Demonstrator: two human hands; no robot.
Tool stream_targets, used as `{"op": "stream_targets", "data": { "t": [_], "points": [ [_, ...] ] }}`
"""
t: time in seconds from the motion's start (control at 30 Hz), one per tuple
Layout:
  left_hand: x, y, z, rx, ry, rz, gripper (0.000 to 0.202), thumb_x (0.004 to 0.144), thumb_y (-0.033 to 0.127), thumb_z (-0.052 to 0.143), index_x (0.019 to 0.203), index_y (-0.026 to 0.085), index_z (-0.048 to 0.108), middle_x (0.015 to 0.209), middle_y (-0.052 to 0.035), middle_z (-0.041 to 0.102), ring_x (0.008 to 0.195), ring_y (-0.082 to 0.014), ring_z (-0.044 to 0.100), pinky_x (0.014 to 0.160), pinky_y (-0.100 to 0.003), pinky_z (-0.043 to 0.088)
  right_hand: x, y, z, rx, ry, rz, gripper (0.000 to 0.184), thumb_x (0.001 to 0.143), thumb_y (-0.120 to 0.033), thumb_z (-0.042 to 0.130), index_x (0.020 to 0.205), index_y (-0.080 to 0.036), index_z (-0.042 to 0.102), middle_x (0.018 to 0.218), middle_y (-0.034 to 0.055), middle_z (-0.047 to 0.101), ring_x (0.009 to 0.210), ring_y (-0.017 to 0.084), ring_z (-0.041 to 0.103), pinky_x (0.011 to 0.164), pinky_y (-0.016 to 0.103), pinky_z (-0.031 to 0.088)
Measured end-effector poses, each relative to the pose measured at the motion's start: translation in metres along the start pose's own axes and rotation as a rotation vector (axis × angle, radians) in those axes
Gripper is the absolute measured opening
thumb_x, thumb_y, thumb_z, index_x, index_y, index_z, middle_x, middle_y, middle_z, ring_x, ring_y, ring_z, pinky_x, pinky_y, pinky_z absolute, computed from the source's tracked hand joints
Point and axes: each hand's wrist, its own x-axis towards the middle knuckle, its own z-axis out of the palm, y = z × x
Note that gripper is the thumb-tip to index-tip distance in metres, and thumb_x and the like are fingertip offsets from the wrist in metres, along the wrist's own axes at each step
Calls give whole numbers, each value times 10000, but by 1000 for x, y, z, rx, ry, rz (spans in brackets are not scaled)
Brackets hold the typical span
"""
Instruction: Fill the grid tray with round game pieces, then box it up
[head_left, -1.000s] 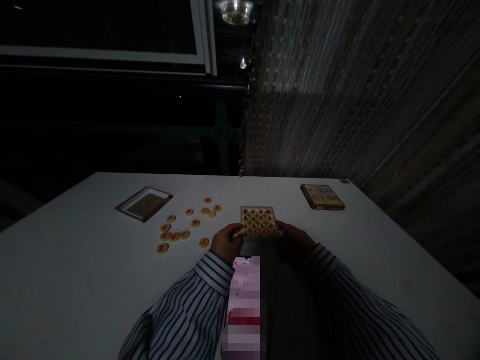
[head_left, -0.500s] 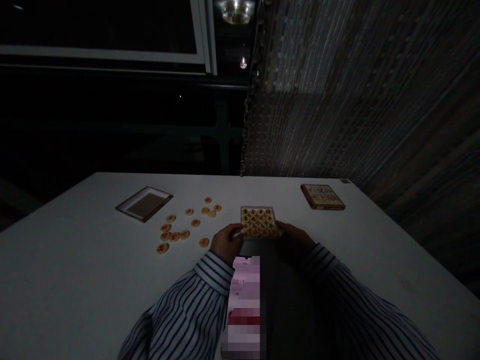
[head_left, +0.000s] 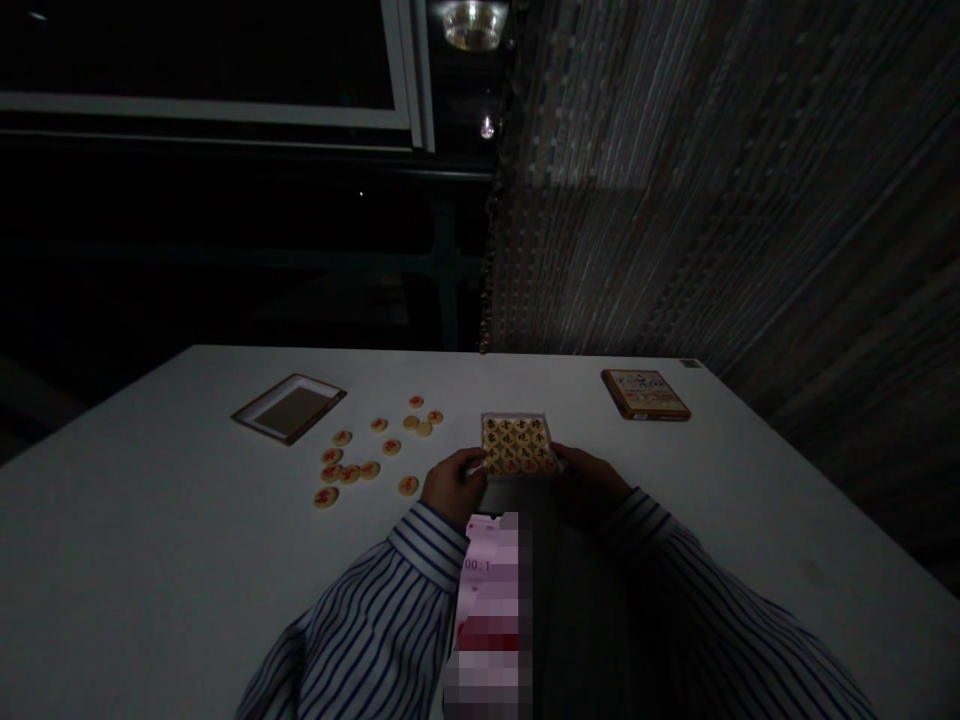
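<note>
Box (head_left: 514,415) with sixteen pieces (head_left: 523,438), just below frame centre, its sides gripped by the fingers of my left hand (head_left: 454,488) and right hand (head_left: 592,482). Thirteen loose pieces (head_left: 349,474) and one tray (head_left: 292,412) lie centre-left.

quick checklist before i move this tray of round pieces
1. Left hand gripping the tray: ok, at its left edge.
2. Right hand gripping it: ok, at the right edge.
3. Tray pieces in rows: ok.
4. Loose pieces gathered: not ok, scattered on the table left of the tray.
5. Open box facing up: ok, at far left.
6. Tray lifted off the table: cannot tell.
</note>
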Motion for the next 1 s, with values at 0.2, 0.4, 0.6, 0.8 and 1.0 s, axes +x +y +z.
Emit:
{"op": "stream_targets", "data": {
  "t": [0.2, 0.4, 0.6, 0.8, 1.0],
  "points": [
    [0, 3, -2, 5, -3, 12, 248, 655, 198, 529, 891, 178, 602, 836, -46, 649, 771, -148, 593, 708, -284, 472, 1, -1, -1, -6, -73, 51, 435, 613, -142, 495, 1045, -173, 535, 946, 79, 614, 811, 203, 578, 689, 292, 460],
    [-1, 7, -3, 34, 7, 14, 248, 656, 198, 528, 891, 171, 604, 826, -50, 649, 768, -149, 593, 719, -289, 469, 3, -1, -2, -3, -102, 32, 440, 598, -157, 514, 1036, -189, 538, 918, 62, 625, 775, 189, 586, 660, 276, 462],
    [-1, 6, -3, 19, 7, 14, 243, 657, 207, 528, 887, 177, 604, 825, -45, 648, 760, -146, 593, 708, -283, 473, 0, 2, -3, 47, -66, -14, 465, 609, -157, 509, 1072, -197, 511, 919, 63, 618, 721, 172, 586, 626, 267, 463],
    [-1, 6, -2, -14, 38, -4, 228, 652, 220, 537, 866, 176, 604, 803, -44, 649, 718, -143, 600, 681, -282, 482, -1, 13, 4, 69, -48, 37, 495, 634, -187, 505, 1124, -151, 452, 947, 94, 589, 599, 129, 566, 582, 268, 468],
    [-2, 12, -4, -33, 71, -14, 207, 644, 222, 550, 837, 179, 609, 799, -38, 647, 717, -140, 600, 702, -287, 482, -2, 20, 13, 62, 23, 15, 456, 649, -216, 519, 1098, -157, 460, 947, 89, 579, 582, 109, 550, 565, 254, 459]
  ]
}}
